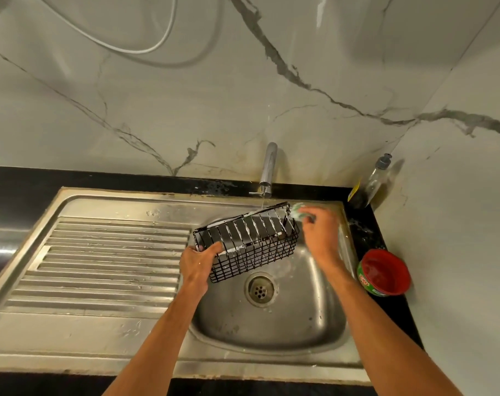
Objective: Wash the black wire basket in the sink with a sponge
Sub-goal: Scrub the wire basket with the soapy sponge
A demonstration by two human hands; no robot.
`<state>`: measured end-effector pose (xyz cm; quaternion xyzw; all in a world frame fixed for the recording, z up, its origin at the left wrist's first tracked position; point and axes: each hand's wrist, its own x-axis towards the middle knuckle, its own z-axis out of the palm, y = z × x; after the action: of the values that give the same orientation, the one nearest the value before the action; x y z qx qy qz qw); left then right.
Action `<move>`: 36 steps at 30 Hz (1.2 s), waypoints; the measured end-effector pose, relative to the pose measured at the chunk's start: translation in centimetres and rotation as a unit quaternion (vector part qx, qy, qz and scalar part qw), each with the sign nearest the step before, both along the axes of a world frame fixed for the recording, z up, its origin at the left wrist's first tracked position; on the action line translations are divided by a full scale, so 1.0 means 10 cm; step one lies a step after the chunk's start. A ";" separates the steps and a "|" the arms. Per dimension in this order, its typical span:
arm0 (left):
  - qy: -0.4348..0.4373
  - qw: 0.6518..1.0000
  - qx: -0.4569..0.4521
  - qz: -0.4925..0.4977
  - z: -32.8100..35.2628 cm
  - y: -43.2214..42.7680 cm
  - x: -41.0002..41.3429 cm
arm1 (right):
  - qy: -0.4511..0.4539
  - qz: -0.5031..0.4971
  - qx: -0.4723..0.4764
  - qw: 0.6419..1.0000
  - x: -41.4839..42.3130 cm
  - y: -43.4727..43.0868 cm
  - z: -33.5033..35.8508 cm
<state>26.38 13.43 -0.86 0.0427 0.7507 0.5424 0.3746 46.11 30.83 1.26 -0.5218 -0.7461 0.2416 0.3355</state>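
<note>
Over the sink bowl, one black wire basket is held in the air, a little behind the one drain. I count two hands, one sponge, one tap, one clear bottle and one red tub. The sink has one bowl and one ribbed drainboard at its left.

The basket is long and rectangular, made from thin black wires. Its front wall is a fine grid and its back wall has upright bars. It is tilted, the open top turned toward the camera and the right end farther away. White foam sits on the back bars and on the top wires. A thin stream of water falls from the tap and meets the far top edge.

The left hand grips the basket's left end: one finger lies along the top front wire, and the others are hidden behind that end. The right hand is at the far right corner, its fingers curled and pinching the sponge. The sponge is pale green, foamy and blurred, and it touches the top of the right end wall. The bottle and the tub stand on the dark counter at the right, well apart from the basket
</note>
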 end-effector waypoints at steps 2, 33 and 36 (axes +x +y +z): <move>-0.035 0.999 0.004 0.011 0.03 -0.06 0.01 | 0.120 -0.067 -0.091 0.986 0.08 0.08 -0.06; 0.215 0.934 0.030 -0.284 -0.17 0.43 0.26 | 0.034 0.078 -0.069 0.994 -0.36 -0.32 -0.01; 0.274 0.918 0.046 -0.282 -0.15 0.50 0.24 | -0.093 0.044 -0.001 0.995 -0.27 -0.18 0.05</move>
<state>28.74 18.40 -2.35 0.4173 0.7550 0.4152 0.2890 43.44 29.07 1.76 -0.5094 -0.7958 0.2075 0.2532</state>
